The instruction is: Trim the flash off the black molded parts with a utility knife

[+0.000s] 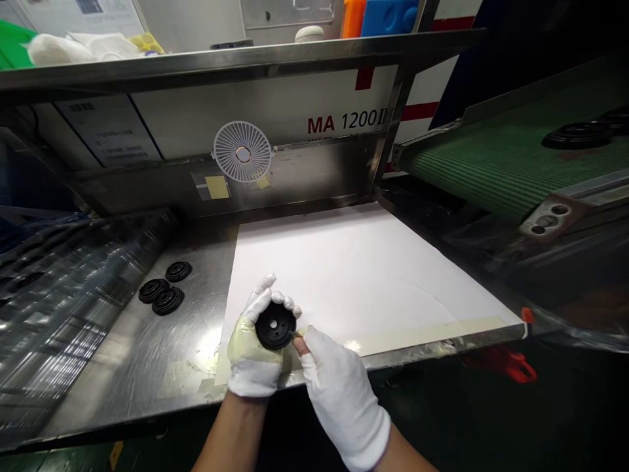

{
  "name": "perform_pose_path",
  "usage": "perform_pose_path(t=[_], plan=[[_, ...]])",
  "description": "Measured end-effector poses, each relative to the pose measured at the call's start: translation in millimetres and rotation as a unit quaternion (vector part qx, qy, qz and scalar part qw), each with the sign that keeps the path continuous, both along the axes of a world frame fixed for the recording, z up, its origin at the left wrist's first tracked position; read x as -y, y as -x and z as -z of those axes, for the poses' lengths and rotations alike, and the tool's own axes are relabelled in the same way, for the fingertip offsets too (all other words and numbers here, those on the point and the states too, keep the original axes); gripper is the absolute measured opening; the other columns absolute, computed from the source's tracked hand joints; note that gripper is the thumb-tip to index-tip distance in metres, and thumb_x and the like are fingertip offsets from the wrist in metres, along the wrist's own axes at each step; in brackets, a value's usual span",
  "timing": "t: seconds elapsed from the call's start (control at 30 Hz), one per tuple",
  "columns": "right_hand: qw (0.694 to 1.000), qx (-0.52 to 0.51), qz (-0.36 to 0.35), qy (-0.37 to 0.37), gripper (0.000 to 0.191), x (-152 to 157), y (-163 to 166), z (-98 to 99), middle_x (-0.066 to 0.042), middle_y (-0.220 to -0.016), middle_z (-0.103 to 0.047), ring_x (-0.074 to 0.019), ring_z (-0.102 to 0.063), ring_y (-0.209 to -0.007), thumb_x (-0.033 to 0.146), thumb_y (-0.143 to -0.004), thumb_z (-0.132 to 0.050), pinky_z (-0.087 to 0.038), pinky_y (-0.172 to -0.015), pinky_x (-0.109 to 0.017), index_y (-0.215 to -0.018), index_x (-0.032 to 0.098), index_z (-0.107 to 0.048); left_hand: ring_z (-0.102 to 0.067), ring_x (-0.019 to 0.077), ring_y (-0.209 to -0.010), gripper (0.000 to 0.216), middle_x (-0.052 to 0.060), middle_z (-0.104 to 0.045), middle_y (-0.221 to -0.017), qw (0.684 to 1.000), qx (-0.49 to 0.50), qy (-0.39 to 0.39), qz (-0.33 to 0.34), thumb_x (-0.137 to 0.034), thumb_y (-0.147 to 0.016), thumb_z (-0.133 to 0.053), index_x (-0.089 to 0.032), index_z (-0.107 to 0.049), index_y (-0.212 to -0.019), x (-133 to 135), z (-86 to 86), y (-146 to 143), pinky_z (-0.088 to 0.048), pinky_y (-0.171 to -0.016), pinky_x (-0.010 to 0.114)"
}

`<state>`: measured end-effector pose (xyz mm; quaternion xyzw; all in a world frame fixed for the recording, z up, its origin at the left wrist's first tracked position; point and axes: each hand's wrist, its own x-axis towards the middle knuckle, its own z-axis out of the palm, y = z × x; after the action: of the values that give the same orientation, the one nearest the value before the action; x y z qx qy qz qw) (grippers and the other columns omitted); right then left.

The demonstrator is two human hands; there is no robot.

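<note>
My left hand [251, 351], in a white glove, is closed around a round black ribbed part [274, 326] and holds it over the near edge of a white sheet [363, 275]. My right hand [339, 393], also gloved in white, pinches a small thin tool [296, 335] whose tip touches the part's right rim. Three more black round parts [164, 290] lie on the steel bench to the left, apart from both hands.
The steel bench [147, 354] has a backplate with a small white fan [242, 151]. A green conveyor belt [506, 164] at right carries black parts [577, 134]. Plastic-wrapped trays [54, 288] sit at left. A red tool [506, 362] hangs below the bench edge.
</note>
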<state>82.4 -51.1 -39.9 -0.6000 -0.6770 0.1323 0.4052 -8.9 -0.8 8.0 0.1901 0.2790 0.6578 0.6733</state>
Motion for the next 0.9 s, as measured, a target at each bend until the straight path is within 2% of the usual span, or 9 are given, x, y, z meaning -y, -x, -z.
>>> perform_pose_path(t=[0.1, 0.2, 0.27, 0.33, 0.4, 0.47, 0.53, 0.67, 0.9], plan=[[1.000, 0.005, -0.013, -0.019, 0.027, 2, 5, 0.0, 0.001, -0.061, -0.061, -0.0138, -0.052, -0.052, 0.030, -0.092, -0.036, -0.025, -0.051, -0.028, -0.075, 0.023, -0.055, -0.053, 0.0120, -0.066, 0.023, 0.000, -0.053, -0.069, 1.000, -0.003, -0.019, -0.014, -0.014, -0.079, -0.055, -0.016, -0.062, -0.101, -1, 1.8, -2, -0.050, -0.064, 0.026], [0.999, 0.004, -0.013, -0.031, 0.028, 2, 5, -0.7, 0.001, -0.061, -0.061, -0.0135, -0.051, -0.051, 0.030, -0.092, -0.035, -0.025, -0.050, -0.028, -0.074, 0.022, -0.055, -0.058, 0.0140, -0.074, 0.030, 0.003, -0.059, -0.076, 0.999, -0.017, -0.024, -0.021, -0.014, -0.079, -0.054, -0.017, -0.061, -0.108, 0, -0.1, 0, -0.052, -0.073, 0.029], [1.000, 0.005, -0.006, -0.024, 0.028, 1, 2, -1.2, 0.001, -0.061, -0.060, -0.0133, -0.051, -0.051, 0.030, -0.093, -0.036, -0.025, -0.051, -0.028, -0.073, 0.023, -0.054, -0.061, 0.0218, -0.090, 0.039, 0.010, -0.064, -0.095, 0.999, -0.029, 0.002, 0.039, -0.019, -0.079, -0.053, -0.017, -0.059, -0.117, 2, -2.3, 5, -0.052, -0.082, 0.036], [1.000, 0.007, -0.002, -0.019, 0.028, 0, -2, -1.0, 0.002, -0.062, -0.060, -0.0135, -0.051, -0.052, 0.031, -0.093, -0.035, -0.025, -0.052, -0.029, -0.074, 0.023, -0.054, -0.059, 0.0296, -0.102, 0.047, 0.017, -0.062, -0.109, 0.993, -0.035, 0.023, 0.108, -0.021, -0.077, -0.051, -0.016, -0.056, -0.123, 4, -3.7, 11, -0.051, -0.084, 0.042], [1.000, 0.007, 0.003, -0.015, 0.028, -2, -5, -0.1, 0.002, -0.063, -0.061, -0.0139, -0.052, -0.054, 0.033, -0.093, -0.035, -0.026, -0.052, -0.028, -0.075, 0.023, -0.054, -0.061, 0.0278, -0.092, 0.047, 0.015, -0.064, -0.100, 0.991, -0.018, 0.024, 0.129, -0.020, -0.073, -0.051, -0.013, -0.058, -0.120, 5, -3.4, 13, -0.052, -0.077, 0.040], [1.000, 0.012, 0.015, -0.014, 0.027, -4, -8, 1.1, 0.002, -0.063, -0.060, -0.0140, -0.052, -0.054, 0.032, -0.093, -0.036, -0.027, -0.053, -0.028, -0.075, 0.023, -0.055, -0.059, 0.0201, -0.075, 0.040, 0.009, -0.062, -0.080, 0.995, 0.004, 0.021, 0.095, -0.018, -0.072, -0.052, -0.012, -0.062, -0.111, 4, -1.8, 11, -0.051, -0.066, 0.033], [0.999, 0.022, 0.026, -0.019, 0.025, -5, -8, 1.7, 0.001, -0.063, -0.060, -0.0141, -0.052, -0.053, 0.029, -0.092, -0.038, -0.026, -0.052, -0.029, -0.076, 0.023, -0.056, -0.055, 0.0151, -0.067, 0.028, 0.003, -0.057, -0.071, 0.998, 0.014, 0.027, 0.058, -0.018, -0.074, -0.056, -0.013, -0.064, -0.100, 2, -0.3, 6, -0.048, -0.060, 0.028], [1.000, 0.019, 0.013, -0.022, 0.026, -5, -4, 1.7, 0.001, -0.064, -0.062, -0.0144, -0.055, -0.054, 0.028, -0.091, -0.036, -0.026, -0.052, -0.029, -0.076, 0.023, -0.056, -0.053, 0.0134, -0.066, 0.011, 0.000, -0.053, -0.069, 0.999, 0.009, 0.037, 0.009, -0.020, -0.078, -0.061, -0.016, -0.063, -0.088, -2, -0.1, -3, -0.049, -0.062, 0.027], [1.000, -0.006, -0.019, 0.014, 0.028, -2, 6, 3.8, -0.001, -0.065, -0.064, -0.0155, -0.055, -0.055, 0.031, -0.091, -0.034, -0.026, -0.052, -0.028, -0.076, 0.023, -0.056, -0.053, 0.0123, -0.068, 0.012, 0.000, -0.052, -0.071, 0.999, 0.017, -0.005, -0.049, -0.016, -0.078, -0.060, -0.016, -0.061, -0.090, -3, 0.4, -8, -0.051, -0.066, 0.027]])
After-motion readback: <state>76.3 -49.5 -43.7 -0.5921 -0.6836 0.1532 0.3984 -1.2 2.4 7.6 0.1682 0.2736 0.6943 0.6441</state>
